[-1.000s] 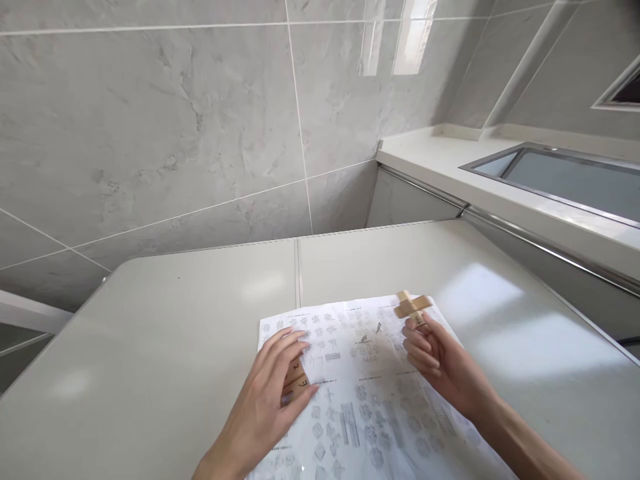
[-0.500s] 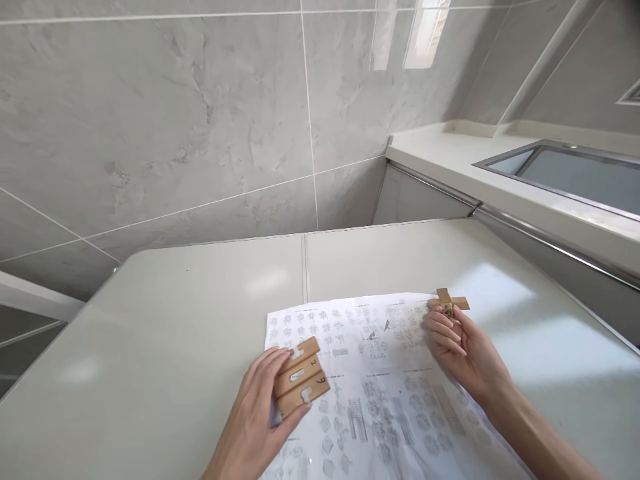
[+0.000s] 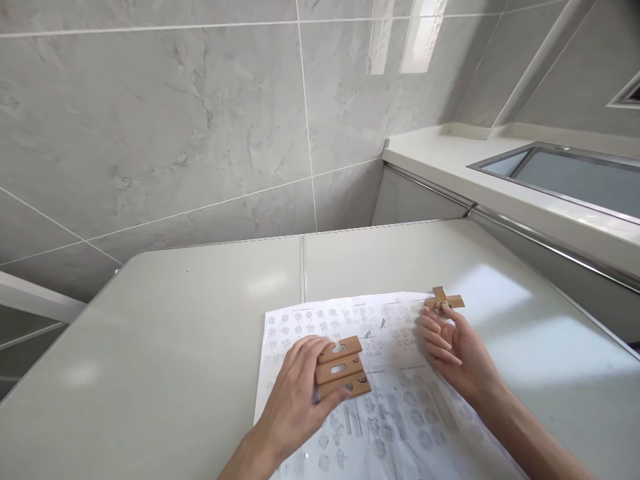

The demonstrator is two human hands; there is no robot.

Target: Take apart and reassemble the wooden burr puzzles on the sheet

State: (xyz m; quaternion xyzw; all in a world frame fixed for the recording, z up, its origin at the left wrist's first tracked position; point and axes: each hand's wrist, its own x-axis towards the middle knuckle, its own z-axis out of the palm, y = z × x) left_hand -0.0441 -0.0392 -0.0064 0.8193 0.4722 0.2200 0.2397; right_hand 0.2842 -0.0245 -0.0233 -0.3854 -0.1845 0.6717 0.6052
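1. Three slotted wooden pieces lie edge to edge over the printed sheet; the left hand grips them, fingers half spread. I'd fear a lopsided squeeze parting them.
2. Near the far corner, the right hand pinches a wooden cross; slack fingers could drop it.
3. Glossy bench, grey tiled wall.

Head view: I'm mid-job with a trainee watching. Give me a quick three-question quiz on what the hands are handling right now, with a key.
1. Count: how many slotted wooden pieces does the left hand hold?
2. True or false: the right hand touches the wooden cross.
3. Fill in the blank: the middle piece of the slotted set is marked with the digit ___.

Key: 1. Three. 2. True. 3. Two.
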